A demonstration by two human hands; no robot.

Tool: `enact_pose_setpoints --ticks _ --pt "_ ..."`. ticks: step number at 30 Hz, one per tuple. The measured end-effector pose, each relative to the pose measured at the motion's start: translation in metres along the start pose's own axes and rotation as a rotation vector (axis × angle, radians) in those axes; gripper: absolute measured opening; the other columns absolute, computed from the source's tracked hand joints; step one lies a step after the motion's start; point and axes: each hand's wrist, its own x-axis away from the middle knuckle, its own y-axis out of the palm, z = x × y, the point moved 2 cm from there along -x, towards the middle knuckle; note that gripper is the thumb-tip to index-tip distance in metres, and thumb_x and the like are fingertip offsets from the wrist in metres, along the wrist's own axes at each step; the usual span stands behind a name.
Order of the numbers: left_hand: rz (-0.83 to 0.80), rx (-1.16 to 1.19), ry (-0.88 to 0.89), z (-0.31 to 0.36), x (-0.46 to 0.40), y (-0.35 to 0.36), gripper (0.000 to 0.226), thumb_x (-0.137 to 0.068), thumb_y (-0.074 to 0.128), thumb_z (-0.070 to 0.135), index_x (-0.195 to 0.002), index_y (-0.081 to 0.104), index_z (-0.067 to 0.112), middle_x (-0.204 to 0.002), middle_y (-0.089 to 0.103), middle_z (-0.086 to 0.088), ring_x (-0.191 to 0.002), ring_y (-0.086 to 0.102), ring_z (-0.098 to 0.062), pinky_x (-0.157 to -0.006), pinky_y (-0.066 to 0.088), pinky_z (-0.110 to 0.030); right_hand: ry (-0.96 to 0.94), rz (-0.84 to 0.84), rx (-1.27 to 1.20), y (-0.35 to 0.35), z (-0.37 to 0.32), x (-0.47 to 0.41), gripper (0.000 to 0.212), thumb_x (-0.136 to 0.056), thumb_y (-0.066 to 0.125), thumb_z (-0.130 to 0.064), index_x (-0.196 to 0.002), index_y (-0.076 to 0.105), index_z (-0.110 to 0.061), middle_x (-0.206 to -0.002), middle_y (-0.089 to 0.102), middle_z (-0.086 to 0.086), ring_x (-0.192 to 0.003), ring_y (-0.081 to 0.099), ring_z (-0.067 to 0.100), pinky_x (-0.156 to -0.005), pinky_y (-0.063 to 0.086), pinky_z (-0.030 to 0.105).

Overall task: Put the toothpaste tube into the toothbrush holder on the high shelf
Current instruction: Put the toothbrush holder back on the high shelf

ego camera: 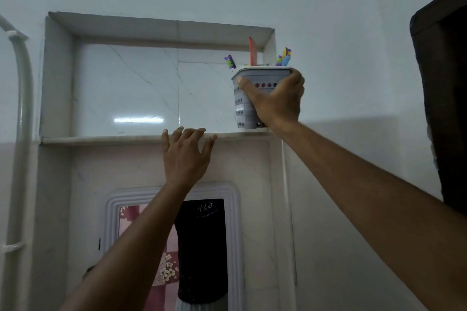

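High on the shelf (101, 139), my right hand (276, 103) grips the holder (243, 111); the red tube (252, 54) seems already inside. Left hand (184, 156), fingers spread, rests on the ledge. Next: let go gently.

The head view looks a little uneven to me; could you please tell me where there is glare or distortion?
Head view: a bright streak of glare sits on the glossy marble back wall of the niche; wide-angle distortion bows the white pipe at left; the lighting is dim and bluish.
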Motion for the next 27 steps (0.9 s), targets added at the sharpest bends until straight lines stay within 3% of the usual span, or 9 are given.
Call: enact_pose_setpoints --ticks 4,9,12,18,27 --pt "0.013 -0.006 0.005 0.000 -0.001 -0.002 0.059 -0.105 0.042 0.069 -0.137 0.071 0.028 -0.136 0.071 0.004 -0.144 0.050 -0.025 -0.130 0.015 -0.054 0.035 -0.155 0.034 0.034 0.013 0.006 0.123 -0.078 0.088 -0.076 -0.160 0.029 -0.005 -0.155 0.038 0.011 -0.148 0.036 0.030 -0.112 0.039 0.034" --pt "0.032 -0.019 -0.003 -0.001 -0.003 -0.002 0.058 -0.104 0.043 0.070 -0.134 0.072 0.029 -0.134 0.072 0.005 -0.141 0.053 -0.024 -0.129 0.017 -0.053 0.067 -0.269 0.207 0.058 0.020 0.011 0.142 -0.090 0.067 -0.085 -0.174 -0.011 -0.003 -0.171 0.022 0.017 -0.160 0.022 0.036 -0.128 0.028 0.047" --pt "0.035 -0.028 -0.007 0.000 -0.002 -0.001 0.058 -0.104 0.043 0.070 -0.132 0.073 0.029 -0.132 0.072 0.004 -0.140 0.054 -0.023 -0.129 0.017 -0.053 0.090 -0.324 0.308 0.068 0.026 0.010 0.136 -0.094 0.059 -0.086 -0.174 -0.018 -0.008 -0.171 0.019 0.016 -0.160 0.022 0.037 -0.128 0.027 0.056" --pt "0.037 -0.019 -0.004 -0.001 -0.002 -0.002 0.057 -0.104 0.045 0.069 -0.132 0.073 0.028 -0.132 0.072 0.003 -0.139 0.054 -0.024 -0.129 0.018 -0.054 0.117 -0.482 0.389 0.073 0.045 0.019 0.126 -0.101 0.047 -0.084 -0.169 -0.037 -0.020 -0.178 0.001 0.018 -0.164 0.014 0.042 -0.131 0.021 0.060" --pt "0.013 -0.003 -0.020 0.001 -0.002 -0.003 0.059 -0.104 0.043 0.071 -0.134 0.072 0.029 -0.134 0.071 0.005 -0.141 0.052 -0.024 -0.130 0.015 -0.053 0.082 -0.593 0.462 0.065 0.054 0.023 0.124 -0.101 0.042 -0.087 -0.167 -0.041 -0.024 -0.182 -0.016 0.023 -0.169 0.007 0.049 -0.133 0.024 0.064"
